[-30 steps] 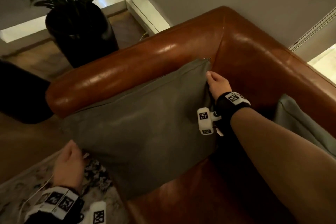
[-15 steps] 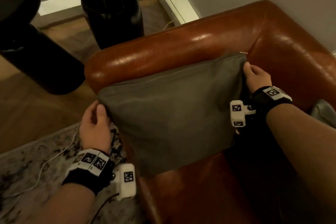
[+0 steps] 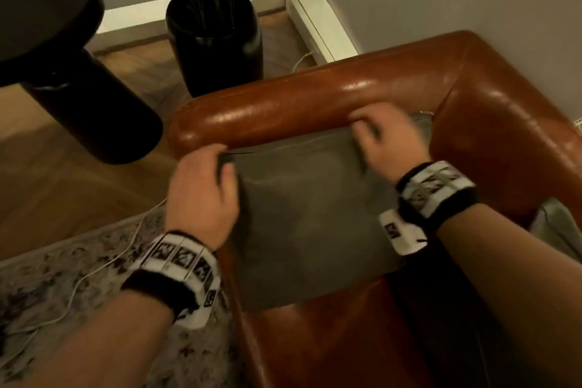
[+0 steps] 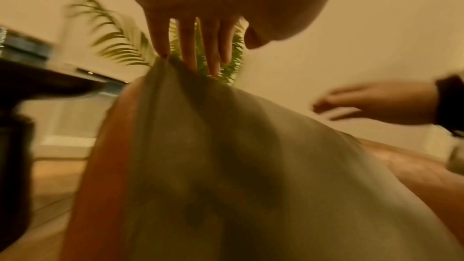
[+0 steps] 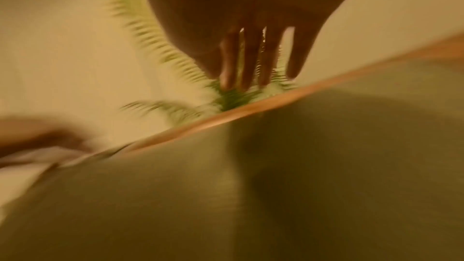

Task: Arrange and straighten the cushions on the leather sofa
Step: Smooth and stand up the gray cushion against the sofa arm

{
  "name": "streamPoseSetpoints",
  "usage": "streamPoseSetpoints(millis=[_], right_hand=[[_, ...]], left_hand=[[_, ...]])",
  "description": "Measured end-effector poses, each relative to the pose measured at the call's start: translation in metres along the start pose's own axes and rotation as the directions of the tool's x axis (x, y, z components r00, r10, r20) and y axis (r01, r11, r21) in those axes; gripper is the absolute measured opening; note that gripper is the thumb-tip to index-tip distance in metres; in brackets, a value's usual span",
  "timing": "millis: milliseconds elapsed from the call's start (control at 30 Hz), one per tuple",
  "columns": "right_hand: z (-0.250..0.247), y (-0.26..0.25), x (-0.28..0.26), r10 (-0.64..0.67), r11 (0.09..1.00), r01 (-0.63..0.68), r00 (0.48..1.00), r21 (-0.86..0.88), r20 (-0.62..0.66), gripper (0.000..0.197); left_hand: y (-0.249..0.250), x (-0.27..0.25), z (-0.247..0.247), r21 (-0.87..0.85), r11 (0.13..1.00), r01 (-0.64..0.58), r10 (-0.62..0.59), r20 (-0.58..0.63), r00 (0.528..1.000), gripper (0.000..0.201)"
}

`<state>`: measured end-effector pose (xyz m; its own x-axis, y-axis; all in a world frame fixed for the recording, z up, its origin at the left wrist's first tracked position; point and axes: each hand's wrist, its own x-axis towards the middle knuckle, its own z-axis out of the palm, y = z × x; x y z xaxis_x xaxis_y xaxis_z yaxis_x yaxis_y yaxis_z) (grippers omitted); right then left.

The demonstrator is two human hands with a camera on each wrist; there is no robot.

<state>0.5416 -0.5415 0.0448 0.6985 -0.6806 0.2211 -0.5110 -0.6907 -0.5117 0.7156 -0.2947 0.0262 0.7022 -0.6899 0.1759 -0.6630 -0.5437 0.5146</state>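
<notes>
Grey-green cushion (image 3: pixel 311 224) propped in the corner of the brown leather sofa (image 3: pixel 315 98), top edge leaning on the rolled armrest, lower edge down on the seat. Left hand (image 3: pixel 201 195) at the cushion's upper left corner, thumb lying on the front face and fingers (image 4: pixel 187 47) reaching straight over the top edge behind the fabric; a light pinch of that corner rather than a fist. Right hand (image 3: pixel 387 138) over the top edge near the upper right corner, smeared by motion blur in the head view; in the right wrist view the fingers (image 5: pixel 251 61) look straight and spread, apparently just above or against the cushion top, nothing clearly closed in that grip, though contact cannot be told for sure. A second pale cushion (image 3: pixel 554 227) showing partly at the right edge, further along the seat. Beyond the armrest, a potted palm (image 3: pixel 214 41) in a dark round pot on the wooden floor, with a dark round side table (image 3: pixel 47 25) to the left of it. A patterned rug (image 3: pixel 63 277) and a thin white cable (image 3: pixel 104 264) on the floor beside the sofa's front.
</notes>
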Motion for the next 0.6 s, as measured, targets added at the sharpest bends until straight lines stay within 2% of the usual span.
streamPoseSetpoints(millis=[33, 67, 100, 133, 200, 267, 333, 400, 433, 533, 600], right_hand=[[0.016, -0.022, -0.002, -0.176, 0.984, 0.174, 0.973, 0.024, 0.149, 0.032], [0.031, -0.045, -0.002, -0.266, 0.963, 0.268, 0.923, 0.033, 0.278, 0.037], [0.043, -0.061, 0.0, -0.288, 0.952, 0.307, 0.88, 0.009, 0.378, 0.043], [0.053, -0.074, 0.002, -0.257, 0.948, 0.314, 0.847, -0.049, 0.466, 0.046], [0.064, -0.082, 0.006, -0.172, 0.908, 0.355, 0.801, -0.224, 0.573, 0.045], [0.065, -0.081, 0.007, -0.179, 0.878, 0.391, 0.804, -0.278, 0.567, 0.038], [0.065, -0.08, 0.008, -0.222, 0.904, 0.365, 0.845, -0.223, 0.486, 0.032], [0.066, -0.077, 0.007, -0.225, 0.942, 0.307, 0.876, -0.134, 0.427, 0.028], [0.066, -0.075, 0.007, -0.216, 0.957, 0.275, 0.887, -0.092, 0.408, 0.025], [0.065, -0.072, 0.005, -0.191, 0.98, 0.199, 0.902, 0.019, 0.387, 0.014], [0.065, -0.072, 0.007, -0.159, 0.987, 0.149, 0.912, 0.056, 0.379, 0.019]], left_hand=[[0.01, 0.006, 0.005, 0.124, 0.991, -0.055, 0.043, 0.099, 0.994, 0.044], [0.018, 0.01, 0.01, 0.256, 0.962, -0.1, 0.054, 0.183, 0.982, 0.048], [0.022, 0.015, 0.013, 0.372, 0.918, -0.141, 0.044, 0.257, 0.965, 0.051], [0.023, 0.018, 0.014, 0.452, 0.876, -0.166, 0.021, 0.309, 0.951, 0.051], [0.02, 0.025, 0.012, 0.513, 0.839, -0.181, -0.031, 0.376, 0.926, 0.043], [0.016, 0.03, 0.01, 0.495, 0.85, -0.18, -0.031, 0.388, 0.921, 0.034], [0.015, 0.031, 0.009, 0.45, 0.877, -0.171, -0.003, 0.361, 0.933, 0.032], [0.013, 0.03, 0.007, 0.411, 0.901, -0.141, 0.003, 0.319, 0.948, 0.038], [0.011, 0.029, 0.006, 0.393, 0.908, -0.144, 0.002, 0.339, 0.941, 0.041], [0.007, 0.034, 0.001, 0.347, 0.921, -0.176, -0.011, 0.475, 0.88, 0.046], [0.006, 0.038, -0.001, 0.344, 0.925, -0.159, -0.027, 0.478, 0.878, 0.042]])
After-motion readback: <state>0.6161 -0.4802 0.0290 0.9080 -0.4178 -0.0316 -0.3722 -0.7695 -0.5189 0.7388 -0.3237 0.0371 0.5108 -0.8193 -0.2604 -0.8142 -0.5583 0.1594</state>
